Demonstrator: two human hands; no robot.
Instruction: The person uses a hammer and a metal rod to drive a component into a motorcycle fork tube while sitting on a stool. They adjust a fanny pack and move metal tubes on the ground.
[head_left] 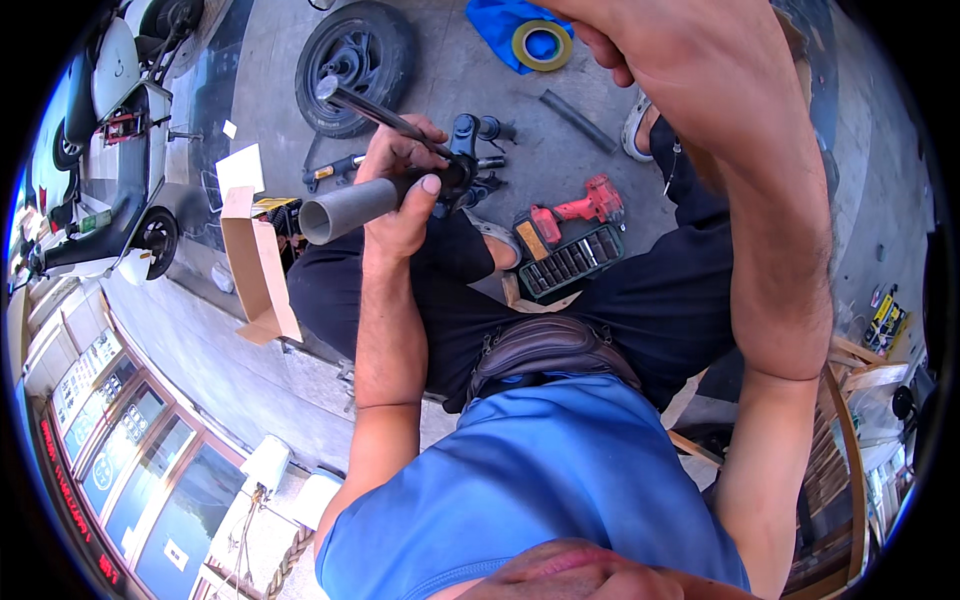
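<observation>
My left hand [400, 190] is closed around a motorcycle front fork assembly [462, 150], with the thumb along a wide grey tube [350, 210]. A shiny chrome fork tube [375, 112] passes between the hand and the black clamp, slanting up to the left. My right arm is raised close to the camera. Only part of my right hand [603, 50] shows at the top edge, its visible fingers curled; whatever it may hold is out of sight. Below the fork lie a red cordless impact wrench [590, 205] and a green case of black sockets [572, 262].
A motorcycle wheel [355, 65] lies on the floor ahead. Nearby are a yellow tape roll [542, 46] on blue cloth [490, 25] and a dark tube [578, 120]. An open cardboard box [258, 265] stands left; scooters [120, 170] are parked beyond.
</observation>
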